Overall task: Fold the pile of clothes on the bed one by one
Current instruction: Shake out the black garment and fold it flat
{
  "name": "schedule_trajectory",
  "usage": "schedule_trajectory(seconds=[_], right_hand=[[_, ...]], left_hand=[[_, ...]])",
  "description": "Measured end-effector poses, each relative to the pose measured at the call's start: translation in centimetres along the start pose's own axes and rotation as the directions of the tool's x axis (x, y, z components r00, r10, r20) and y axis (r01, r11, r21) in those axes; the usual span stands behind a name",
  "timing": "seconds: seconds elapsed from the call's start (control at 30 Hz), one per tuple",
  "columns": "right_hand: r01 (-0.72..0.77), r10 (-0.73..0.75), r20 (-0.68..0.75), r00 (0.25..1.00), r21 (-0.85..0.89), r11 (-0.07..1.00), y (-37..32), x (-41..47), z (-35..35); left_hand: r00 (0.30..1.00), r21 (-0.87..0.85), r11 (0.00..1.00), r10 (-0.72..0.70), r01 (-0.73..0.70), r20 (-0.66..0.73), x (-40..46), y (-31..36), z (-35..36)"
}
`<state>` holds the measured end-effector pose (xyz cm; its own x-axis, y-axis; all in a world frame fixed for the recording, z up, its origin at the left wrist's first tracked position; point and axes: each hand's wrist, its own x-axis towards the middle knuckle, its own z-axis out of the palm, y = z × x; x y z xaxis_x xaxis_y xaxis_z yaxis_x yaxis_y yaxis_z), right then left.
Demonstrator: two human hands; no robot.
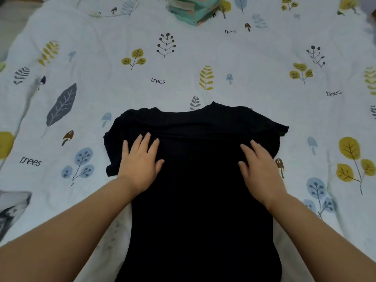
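Note:
A black short-sleeved shirt (199, 180) lies spread flat on the bed, collar away from me and its hem running out of view at the bottom. My left hand (140, 161) rests flat on the shirt near its left sleeve, fingers straight and spread. My right hand (260, 167) lies flat on the shirt near its right sleeve, fingers straight. Neither hand grips the cloth.
The bed is covered by a white sheet (183, 64) printed with leaves, trees and mushrooms. A folded green patterned garment (193, 9) sits at the far edge, top centre. A grey printed fabric (12, 208) shows at the left edge.

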<state>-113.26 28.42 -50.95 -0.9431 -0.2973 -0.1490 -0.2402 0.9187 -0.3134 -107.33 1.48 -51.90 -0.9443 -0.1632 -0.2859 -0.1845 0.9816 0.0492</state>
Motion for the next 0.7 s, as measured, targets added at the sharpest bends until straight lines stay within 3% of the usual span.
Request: schedule_trajectory(seconds=[0.03, 0.1, 0.2, 0.3, 0.4, 0.5, 0.57, 0.63, 0.7], right_hand=[[-0.050, 0.056, -0.074, 0.996, 0.074, 0.996, -0.4, -1.1, -0.4], [-0.184, 0.202, -0.089, 0.975, 0.182, 0.966, -0.8, -4.0, -1.1], [-0.403, 0.392, 0.093, 0.915, 0.211, 0.891, -0.8, -8.9, -1.3], [-0.537, 0.463, 0.305, 0.832, 0.237, 0.810, -1.1, -13.2, -0.8], [-0.626, 0.487, 0.437, 0.757, 0.268, 0.733, -1.4, -16.2, -0.6], [-0.683, 0.452, 0.520, 0.725, 0.465, 0.563, -1.6, -18.6, -0.7], [-0.656, 0.415, 0.511, 0.753, 0.636, 0.408, -1.9, -20.1, -1.1], [-0.601, 0.421, 0.466, 0.778, 0.748, 0.283, -2.2, -21.5, -1.4], [-0.579, 0.451, 0.443, 0.774, 0.785, 0.222, -2.6, -22.8, -1.3]], left_hand=[[0.996, -0.074, 0.997, -0.004, -0.003, -0.088, -0.9, 0.3, -0.2], [0.967, -0.202, 0.979, -0.022, -0.030, -0.253, -3.3, 0.4, 0.0], [0.936, -0.330, 0.942, -0.171, 0.063, -0.309, -8.1, 0.4, 0.9], [0.896, -0.453, 0.827, -0.427, 0.332, -0.124, -13.3, 0.1, 2.2], [0.828, -0.556, 0.633, -0.522, 0.539, 0.208, -17.1, -0.1, 3.3], [0.851, -0.534, 0.663, -0.398, 0.525, 0.343, -19.5, -0.2, 3.5], [0.877, -0.589, 0.661, -0.251, 0.465, 0.410, -20.8, -0.4, 3.3], [0.882, -0.692, 0.563, -0.166, 0.452, 0.441, -22.0, -0.8, 3.1], [0.876, -0.768, 0.424, -0.190, 0.480, 0.443, -23.2, -1.1, 2.9]])
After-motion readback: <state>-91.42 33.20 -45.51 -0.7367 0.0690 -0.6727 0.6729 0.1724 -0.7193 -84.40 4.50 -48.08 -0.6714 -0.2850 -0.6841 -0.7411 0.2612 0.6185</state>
